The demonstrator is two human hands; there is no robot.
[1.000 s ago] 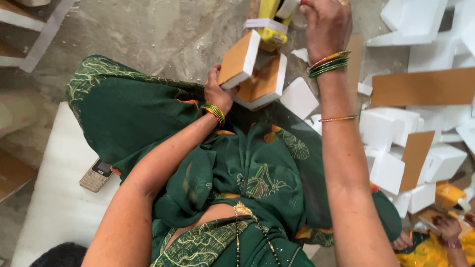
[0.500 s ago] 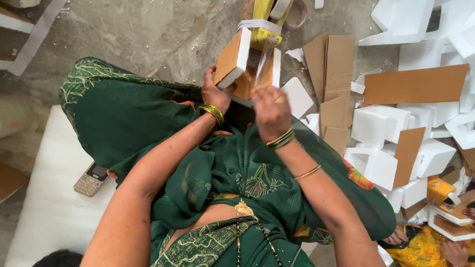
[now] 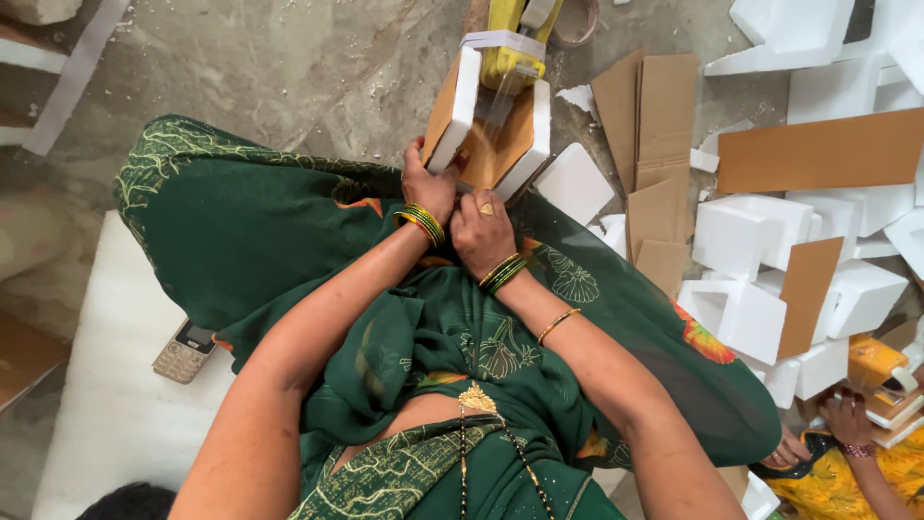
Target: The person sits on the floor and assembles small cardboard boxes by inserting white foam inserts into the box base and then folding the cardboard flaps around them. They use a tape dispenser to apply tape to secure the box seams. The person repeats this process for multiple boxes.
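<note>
My left hand (image 3: 427,183) grips the near end of a package (image 3: 486,130) made of white foam blocks around a brown cardboard piece, tilted up off the floor. My right hand (image 3: 482,229) sits right beside it, fingers closed against the package's lower edge where a strip of clear tape (image 3: 496,101) comes down. The tape runs up to a yellow tape dispenser (image 3: 508,46) resting at the package's far end. Both wrists wear green and gold bangles. My green patterned garment (image 3: 289,241) spreads below.
Loose white foam blocks (image 3: 746,236) and brown cardboard sheets (image 3: 818,149) lie scattered to the right. A small phone (image 3: 183,351) lies on a white sheet (image 3: 106,414) at left. Another person's hand (image 3: 847,416) works at the lower right. The floor is bare concrete.
My right hand came down from high above the package to its near edge, drawing tape along it. The left hand kept its hold.
</note>
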